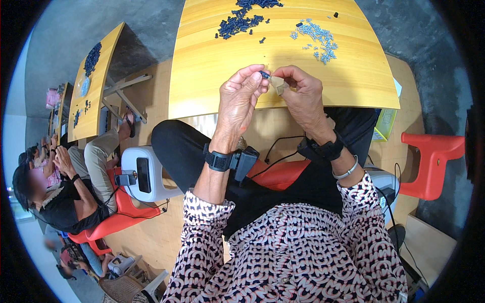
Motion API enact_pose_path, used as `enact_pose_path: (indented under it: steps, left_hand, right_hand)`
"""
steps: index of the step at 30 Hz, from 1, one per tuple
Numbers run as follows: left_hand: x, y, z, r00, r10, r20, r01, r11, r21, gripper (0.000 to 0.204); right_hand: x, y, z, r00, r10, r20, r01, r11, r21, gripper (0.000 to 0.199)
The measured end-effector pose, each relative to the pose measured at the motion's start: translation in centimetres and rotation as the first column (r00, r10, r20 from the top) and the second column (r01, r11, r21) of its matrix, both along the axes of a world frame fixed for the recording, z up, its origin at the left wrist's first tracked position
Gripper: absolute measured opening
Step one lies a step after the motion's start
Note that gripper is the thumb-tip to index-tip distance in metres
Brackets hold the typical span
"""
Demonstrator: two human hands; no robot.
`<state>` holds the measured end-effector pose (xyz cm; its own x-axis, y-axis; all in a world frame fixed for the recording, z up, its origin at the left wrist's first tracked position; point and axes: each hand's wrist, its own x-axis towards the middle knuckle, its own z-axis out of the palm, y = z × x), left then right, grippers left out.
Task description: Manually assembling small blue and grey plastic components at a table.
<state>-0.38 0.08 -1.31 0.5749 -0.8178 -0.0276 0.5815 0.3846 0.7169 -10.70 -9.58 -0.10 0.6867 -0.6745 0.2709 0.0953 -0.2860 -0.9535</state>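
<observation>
Over the table's near edge, my left hand (pixel 242 90) is closed, its thumb and fingertips pinching a small dark blue piece (pixel 263 74). Close against it, my right hand (pixel 303 93) is closed too, with a beige scrap like cloth or paper (pixel 278 85) between its thumb and fingers. Whether that scrap touches the dark piece, or wraps something small, I cannot tell. Beyond my hands lies a heap of small dark plastic-looking pieces (pixel 235 25). To its right are scattered small pale, silvery-blue pieces (pixel 321 40).
The yellow wooden table (pixel 202 76) ends just before my lap. A red stool (pixel 429 166) stands at the right, a yellow-green bin (pixel 385 123) by the table's right corner. Another person (pixel 76 197) sits left at a second table (pixel 101 81). Black cables (pixel 275 151) hang near my wrists.
</observation>
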Motion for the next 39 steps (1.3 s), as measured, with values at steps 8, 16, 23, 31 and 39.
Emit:
enact_pose_path:
  steps: [8,16,23,31,39]
  left_hand:
    - [-0.4,-0.2,0.3,0.998,0.07,0.005,-0.07,0.998,0.0,0.02]
    - [-0.8,-0.2,0.2,0.989,0.128,0.078,-0.127,0.992,-0.021,0.019]
    - [-0.9,-0.1,0.5,0.984,0.121,0.132,-0.125,0.992,0.024,0.02]
    - [-0.7,0.0,0.5,0.994,0.032,-0.1,-0.041,0.995,-0.091,0.02]
    - [-0.8,0.0,0.4,0.993,0.024,-0.118,-0.035,0.995,-0.098,0.019]
  right_hand:
    - [0.2,0.3,0.3,0.999,-0.011,0.03,0.007,0.992,0.127,0.011]
    - [0.1,0.7,1.0,0.999,0.031,0.032,-0.04,0.93,0.366,0.012]
    - [0.1,0.7,0.5,1.0,0.013,0.02,-0.016,0.986,0.166,0.012]
    - [-0.2,-0.1,-0.2,0.993,0.087,0.073,-0.108,0.93,0.351,0.016]
    - [-0.3,-0.2,-0.4,0.993,0.092,0.068,-0.111,0.921,0.375,0.017]
